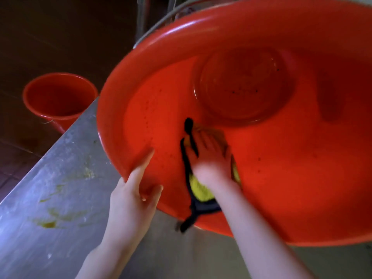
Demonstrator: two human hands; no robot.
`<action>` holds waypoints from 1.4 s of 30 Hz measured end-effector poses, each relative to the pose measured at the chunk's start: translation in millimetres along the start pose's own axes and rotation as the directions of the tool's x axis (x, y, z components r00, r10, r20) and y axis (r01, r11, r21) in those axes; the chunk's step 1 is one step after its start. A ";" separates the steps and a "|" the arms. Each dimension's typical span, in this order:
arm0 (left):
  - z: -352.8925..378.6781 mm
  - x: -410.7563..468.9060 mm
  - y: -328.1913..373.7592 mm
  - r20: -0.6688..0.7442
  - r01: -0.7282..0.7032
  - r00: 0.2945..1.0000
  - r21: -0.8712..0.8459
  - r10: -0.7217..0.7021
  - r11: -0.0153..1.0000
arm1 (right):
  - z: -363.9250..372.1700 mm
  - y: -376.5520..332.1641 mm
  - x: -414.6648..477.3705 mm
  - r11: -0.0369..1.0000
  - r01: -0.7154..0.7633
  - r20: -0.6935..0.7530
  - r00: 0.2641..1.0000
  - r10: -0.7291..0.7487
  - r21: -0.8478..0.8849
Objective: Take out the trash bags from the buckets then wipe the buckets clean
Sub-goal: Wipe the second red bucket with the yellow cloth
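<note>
A large red bucket (281,178) lies tilted towards me on a steel counter, its inside facing the camera. My left hand (134,190) grips its near rim, thumb inside the wall. My right hand (209,158) is inside the bucket, pressing a yellow cloth with black edging (199,191) against the inner wall; the hand is blurred. A black strap of the cloth hangs over the rim. Dark specks dot the bucket's bottom and wall. No trash bag is visible in it.
A second, smaller red bucket (60,97) stands upright on the dark floor at the left, with no bag visible inside. The steel counter (60,198) carries yellowish smears near its left edge. A metal pipe or rail (161,19) runs behind the big bucket.
</note>
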State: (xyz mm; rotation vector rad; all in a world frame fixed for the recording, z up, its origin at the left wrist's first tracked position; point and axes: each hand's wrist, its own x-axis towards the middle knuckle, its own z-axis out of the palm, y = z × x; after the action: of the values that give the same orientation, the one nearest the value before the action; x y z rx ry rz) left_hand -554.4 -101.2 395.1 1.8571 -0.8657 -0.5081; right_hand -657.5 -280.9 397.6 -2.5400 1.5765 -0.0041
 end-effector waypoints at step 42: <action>-115.5 127.0 252.1 0.090 -0.446 0.872 0.551 0.482 0.705 | -197.4 34.4 15.2 0.736 0.241 -0.182 0.970 -0.162 0.632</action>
State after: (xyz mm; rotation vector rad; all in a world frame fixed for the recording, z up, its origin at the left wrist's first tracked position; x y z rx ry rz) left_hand -478.9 -192.4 676.2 2.0379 -1.5097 0.1529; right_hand -697.6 -334.6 587.1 -2.1363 1.0468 -0.6278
